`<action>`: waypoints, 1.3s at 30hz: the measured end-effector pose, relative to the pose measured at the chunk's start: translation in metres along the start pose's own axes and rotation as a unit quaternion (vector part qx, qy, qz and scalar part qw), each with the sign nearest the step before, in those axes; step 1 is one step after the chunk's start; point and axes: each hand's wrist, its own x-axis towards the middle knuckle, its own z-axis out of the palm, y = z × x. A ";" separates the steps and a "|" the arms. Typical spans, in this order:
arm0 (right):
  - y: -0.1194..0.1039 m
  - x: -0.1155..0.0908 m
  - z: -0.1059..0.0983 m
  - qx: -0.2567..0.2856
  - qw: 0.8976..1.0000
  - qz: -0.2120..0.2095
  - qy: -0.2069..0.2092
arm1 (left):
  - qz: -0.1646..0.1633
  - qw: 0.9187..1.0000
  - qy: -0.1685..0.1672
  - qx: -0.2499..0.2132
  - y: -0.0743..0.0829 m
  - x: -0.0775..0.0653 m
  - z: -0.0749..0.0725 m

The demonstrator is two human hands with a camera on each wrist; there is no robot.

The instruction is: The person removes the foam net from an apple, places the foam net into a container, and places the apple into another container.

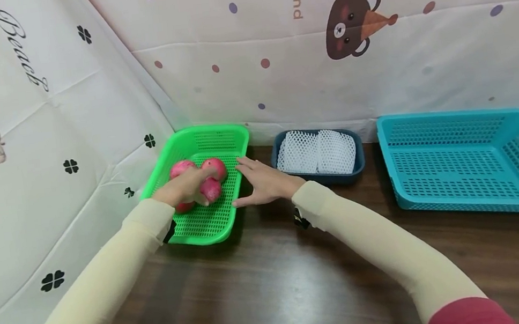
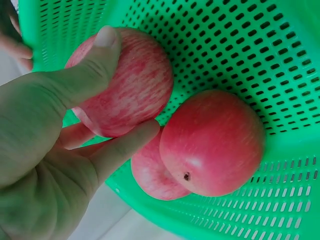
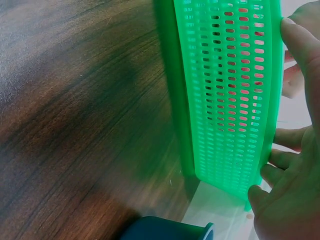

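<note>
In the head view my left hand (image 1: pixel 186 186) reaches into the green plastic basket (image 1: pixel 203 240), which holds several red apples. The left wrist view shows that hand gripping a streaked red apple (image 2: pixel 142 82), thumb over one side and fingers along the other. Two more apples lie close by, one of them a rounder red apple (image 2: pixel 215 145) overlapping its neighbour. My right hand (image 1: pixel 266 183) is at the basket's right side, thumb and fingers spread. In the right wrist view its fingertips (image 3: pixel 257 195) are right at the green rim, and nothing is held in the palm.
Right of the green basket stands a dark blue tray (image 1: pixel 363 157) with white foam netting (image 1: pixel 316 152) in it. A larger turquoise basket (image 1: pixel 469 206) sits at the far right. All stand on a dark wooden table (image 1: pixel 275 290), with printed white cloth (image 1: pixel 222 20) behind and at left.
</note>
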 end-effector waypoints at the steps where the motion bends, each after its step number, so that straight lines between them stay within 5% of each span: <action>1: -0.001 0.000 -0.001 0.001 1.000 -0.001 0.000 | -0.002 1.000 -0.003 -0.001 -0.001 0.001 0.000; 14: -0.003 0.000 -0.002 -0.004 1.000 -0.001 0.003 | -0.027 0.999 -0.031 0.016 -0.001 0.011 0.006; 21: -0.005 -0.001 -0.001 0.002 1.000 0.005 0.003 | 0.007 0.997 -0.024 0.066 0.002 0.016 0.009; 39: -0.005 -0.003 -0.001 -0.004 1.000 0.008 0.000 | 0.015 0.998 -0.026 0.062 0.000 0.021 0.009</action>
